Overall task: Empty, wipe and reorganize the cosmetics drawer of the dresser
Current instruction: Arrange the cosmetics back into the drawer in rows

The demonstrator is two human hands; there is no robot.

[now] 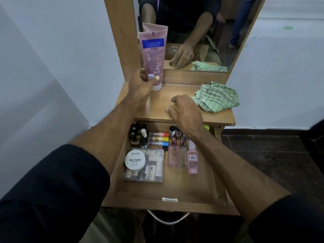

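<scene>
Wooden counter lies bare between my two hands, its front edge just under my right hand, whose fingers rest spread and relaxed on it. Just right of them sits a green striped cloth. My left hand has its fingers clamped round a pink tube, upright by the mirror; its blue label is unreadable. Below my fingers, the open drawer holds a white tub marked "zudio NAIL POLISH" on a clear case, pink bottles and small polish bottles.
</scene>
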